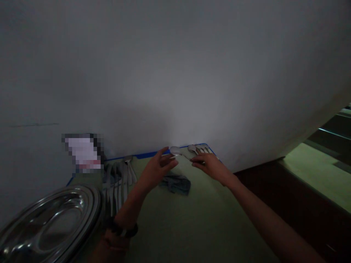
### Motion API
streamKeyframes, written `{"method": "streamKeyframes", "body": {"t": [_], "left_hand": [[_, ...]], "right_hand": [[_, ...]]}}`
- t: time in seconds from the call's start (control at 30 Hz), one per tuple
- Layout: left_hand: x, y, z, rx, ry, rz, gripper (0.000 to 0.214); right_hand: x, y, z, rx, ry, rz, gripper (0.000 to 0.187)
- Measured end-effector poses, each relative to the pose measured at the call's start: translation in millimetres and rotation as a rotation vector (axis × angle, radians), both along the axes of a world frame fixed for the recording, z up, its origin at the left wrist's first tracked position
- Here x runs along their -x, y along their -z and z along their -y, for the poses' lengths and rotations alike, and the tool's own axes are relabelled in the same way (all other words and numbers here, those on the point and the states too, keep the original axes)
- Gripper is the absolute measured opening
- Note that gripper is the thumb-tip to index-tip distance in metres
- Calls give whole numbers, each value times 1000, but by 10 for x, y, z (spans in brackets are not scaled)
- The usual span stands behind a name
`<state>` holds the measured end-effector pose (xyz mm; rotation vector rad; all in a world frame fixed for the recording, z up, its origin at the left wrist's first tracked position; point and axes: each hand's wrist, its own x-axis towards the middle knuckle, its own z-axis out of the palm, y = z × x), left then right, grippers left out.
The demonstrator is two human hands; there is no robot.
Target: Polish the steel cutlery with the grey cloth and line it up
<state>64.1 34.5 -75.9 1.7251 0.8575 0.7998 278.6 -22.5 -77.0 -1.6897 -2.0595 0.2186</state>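
My right hand [207,164] pinches a metal spoon [175,150] by its handle, with the bowl pointing left. At the bowl, my left hand [159,166] has its fingers apart, thumb below and index finger above; whether they touch the metal I cannot tell. Beneath the left hand a crumpled dark grey-blue cloth [178,183] lies on the pale green tabletop [192,223]. Just beyond the right hand, several spoons [192,148] lie side by side near the far right corner. Left of my left forearm, several forks and other long-handled cutlery [118,188] lie in a row.
Shiny oval metal plates [63,223] with compartments are stacked at the near left. A pixelated upright object [85,153] stands at the back left by the grey wall [175,73]. Blue edging [146,155] runs along the table's far side. Dark red floor [263,193] shows at the right.
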Motion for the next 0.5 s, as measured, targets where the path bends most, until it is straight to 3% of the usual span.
{"method": "streamKeyframes", "body": {"t": [0.13, 0.2, 0.5], "left_hand": [[61, 191, -63, -273, 101, -566, 68], [103, 261, -86, -302, 166, -697, 62], [127, 336, -112, -334, 298, -759, 45]], "right_hand": [[-232, -41, -141, 218, 244, 260, 26], [-312, -11, -238, 282, 306, 321, 27], [-308, 204, -578, 355, 427, 433, 30]]}}
